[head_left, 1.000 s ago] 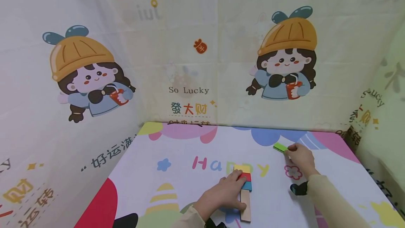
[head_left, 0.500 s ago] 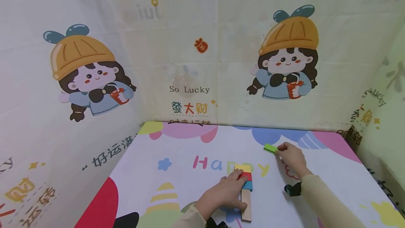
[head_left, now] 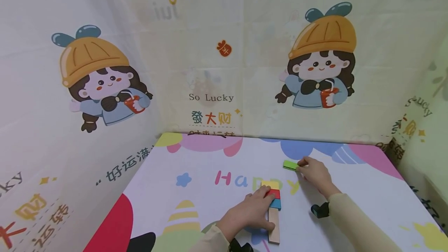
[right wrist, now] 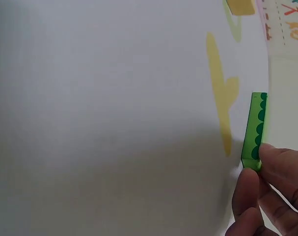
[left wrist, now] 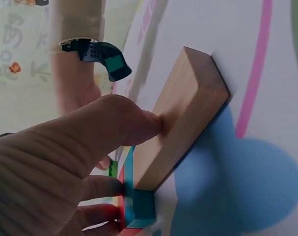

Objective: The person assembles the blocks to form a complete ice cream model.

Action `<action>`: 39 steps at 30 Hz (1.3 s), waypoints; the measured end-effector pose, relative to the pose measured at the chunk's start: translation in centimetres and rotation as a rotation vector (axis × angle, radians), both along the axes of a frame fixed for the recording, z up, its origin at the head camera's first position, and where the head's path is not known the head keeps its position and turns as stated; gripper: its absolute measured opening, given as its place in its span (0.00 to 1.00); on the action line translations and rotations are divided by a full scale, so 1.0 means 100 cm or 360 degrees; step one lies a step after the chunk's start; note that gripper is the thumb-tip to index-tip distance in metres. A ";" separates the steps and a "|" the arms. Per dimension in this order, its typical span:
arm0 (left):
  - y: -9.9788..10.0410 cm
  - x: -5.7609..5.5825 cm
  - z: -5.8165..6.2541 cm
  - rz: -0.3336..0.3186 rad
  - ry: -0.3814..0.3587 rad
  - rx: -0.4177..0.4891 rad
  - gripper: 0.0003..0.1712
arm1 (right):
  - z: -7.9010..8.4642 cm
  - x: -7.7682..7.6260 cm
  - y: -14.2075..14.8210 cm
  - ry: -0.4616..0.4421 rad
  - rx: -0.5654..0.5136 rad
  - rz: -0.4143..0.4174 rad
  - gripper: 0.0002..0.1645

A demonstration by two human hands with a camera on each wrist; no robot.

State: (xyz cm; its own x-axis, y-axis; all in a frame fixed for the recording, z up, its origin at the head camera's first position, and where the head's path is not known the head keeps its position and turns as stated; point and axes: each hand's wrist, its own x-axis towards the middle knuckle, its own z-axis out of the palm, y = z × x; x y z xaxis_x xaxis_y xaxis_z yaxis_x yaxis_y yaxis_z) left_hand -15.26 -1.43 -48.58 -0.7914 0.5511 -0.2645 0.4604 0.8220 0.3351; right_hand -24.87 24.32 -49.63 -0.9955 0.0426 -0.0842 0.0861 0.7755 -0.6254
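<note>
In the head view, several blocks lie in a line: a yellow block (head_left: 270,184) at the far end, then a red block (head_left: 275,194), a blue block (head_left: 275,204) and a long plain wooden block (head_left: 274,230) nearest. My left hand (head_left: 246,212) rests spread over them, thumb on the wooden block and fingertips on the blue and red blocks in the left wrist view. Beyond and to the right, my right hand (head_left: 316,175) pinches one end of a green block (head_left: 290,165) between thumb and fingers. Dark green scallops mark its side (right wrist: 260,123).
A printed mat (head_left: 203,158) with the word Happy covers the table. Patterned cloth (head_left: 259,88) hangs behind it and at both sides. Dark wrist devices (head_left: 320,210) sit at both of my wrists.
My right hand has moved left with the green block, toward the line of blocks. My left hand has stayed on the blocks. The head view has shifted slightly.
</note>
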 end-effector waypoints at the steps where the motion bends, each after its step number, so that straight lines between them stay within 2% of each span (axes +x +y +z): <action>1: 0.000 0.000 0.000 -0.0001 0.0001 -0.0001 0.47 | 0.001 0.000 -0.002 -0.0004 0.0002 0.0012 0.19; 13: 0.001 -0.001 -0.001 0.0003 -0.0010 0.0002 0.48 | 0.000 0.003 -0.027 -0.0010 -0.0002 0.0145 0.15; 25: 0.002 -0.003 0.000 -0.0017 0.0007 -0.0014 0.48 | -0.002 0.009 -0.048 -0.0072 -0.0077 0.0163 0.15; 28: 0.001 -0.004 -0.001 0.0008 0.0002 0.0044 0.46 | -0.007 0.012 -0.047 -0.0017 -0.0127 0.0167 0.17; 30: -0.003 -0.006 -0.003 0.0116 -0.0053 0.0257 0.42 | -0.011 0.016 -0.045 0.0045 -0.0210 0.0152 0.20; 31: -0.005 -0.007 -0.005 0.0211 -0.0094 0.0402 0.40 | -0.013 0.019 -0.044 0.0060 -0.0286 0.0138 0.23; 34: -0.013 -0.015 -0.012 0.0544 -0.0195 0.0975 0.30 | -0.016 0.027 -0.039 0.0014 -0.0645 0.0101 0.32; 35: -0.014 -0.018 -0.014 0.0647 -0.0213 0.1175 0.27 | -0.017 0.029 -0.037 -0.0033 -0.0823 0.0090 0.34; 37: -0.017 -0.026 -0.019 0.0810 -0.0256 0.1475 0.24 | -0.017 0.033 -0.034 -0.0201 -0.1339 0.0062 0.42; 39: -0.019 -0.034 -0.025 0.0892 -0.0345 0.1705 0.24 | -0.017 0.036 -0.031 -0.0365 -0.1859 0.0037 0.47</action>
